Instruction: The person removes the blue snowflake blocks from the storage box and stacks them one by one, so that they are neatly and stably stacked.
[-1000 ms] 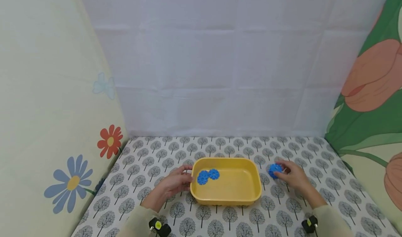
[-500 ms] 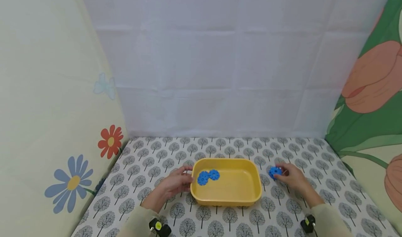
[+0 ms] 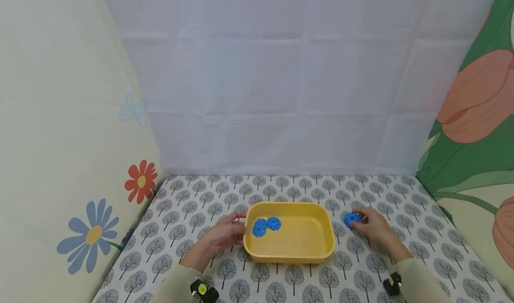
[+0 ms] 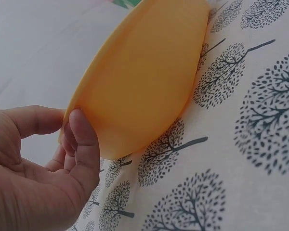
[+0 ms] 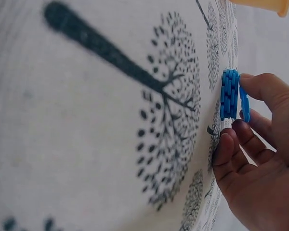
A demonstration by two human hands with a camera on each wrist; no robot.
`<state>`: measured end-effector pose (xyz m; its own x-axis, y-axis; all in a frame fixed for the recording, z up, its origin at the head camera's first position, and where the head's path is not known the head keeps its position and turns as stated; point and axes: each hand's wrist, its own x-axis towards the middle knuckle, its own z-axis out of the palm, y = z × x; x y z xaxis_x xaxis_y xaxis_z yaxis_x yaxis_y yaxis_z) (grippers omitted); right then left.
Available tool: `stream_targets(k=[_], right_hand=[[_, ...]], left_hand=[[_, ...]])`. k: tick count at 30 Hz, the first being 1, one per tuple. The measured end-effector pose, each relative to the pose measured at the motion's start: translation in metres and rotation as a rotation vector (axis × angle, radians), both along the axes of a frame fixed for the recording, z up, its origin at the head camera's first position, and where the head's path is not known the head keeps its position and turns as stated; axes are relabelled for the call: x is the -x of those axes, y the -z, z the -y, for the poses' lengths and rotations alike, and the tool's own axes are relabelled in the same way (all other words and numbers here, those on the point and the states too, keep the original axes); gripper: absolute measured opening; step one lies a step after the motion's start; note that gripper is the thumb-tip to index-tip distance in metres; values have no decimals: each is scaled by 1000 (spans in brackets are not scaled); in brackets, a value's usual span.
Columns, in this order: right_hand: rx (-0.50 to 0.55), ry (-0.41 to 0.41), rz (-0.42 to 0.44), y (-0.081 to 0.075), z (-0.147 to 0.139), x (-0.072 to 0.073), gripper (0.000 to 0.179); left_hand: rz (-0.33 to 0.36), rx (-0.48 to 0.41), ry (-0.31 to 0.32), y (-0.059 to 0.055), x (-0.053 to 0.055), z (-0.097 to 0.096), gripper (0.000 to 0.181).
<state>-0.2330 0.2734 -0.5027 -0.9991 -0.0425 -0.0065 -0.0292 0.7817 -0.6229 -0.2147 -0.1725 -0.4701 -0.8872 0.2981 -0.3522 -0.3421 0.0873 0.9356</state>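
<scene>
A yellow plastic tray stands on the cloth, with several blue snowflake discs lying inside at its left end. My left hand grips the tray's left rim; in the left wrist view its fingers curl at the tray wall. Right of the tray, my right hand pinches one blue disc between thumb and finger. That disc tilts against a stack of blue discs standing on the cloth. From the head view, the fingers partly cover this stack.
A white cloth printed with grey trees covers the table. Behind it hangs a white curtain. Flower-patterned panels close off the left and right sides. Black wrist cameras sit at both sleeves.
My right hand shifts only slightly at the stack, still holding the blue disc. The left hand, the tray and the discs in it stay in place.
</scene>
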Motion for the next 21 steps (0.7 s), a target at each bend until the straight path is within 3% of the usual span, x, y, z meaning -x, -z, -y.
stream_targets(k=[21], right_hand=[[-18, 20, 23, 0, 5, 3, 45]], left_hand=[[5, -2, -9, 0, 0, 0, 55]])
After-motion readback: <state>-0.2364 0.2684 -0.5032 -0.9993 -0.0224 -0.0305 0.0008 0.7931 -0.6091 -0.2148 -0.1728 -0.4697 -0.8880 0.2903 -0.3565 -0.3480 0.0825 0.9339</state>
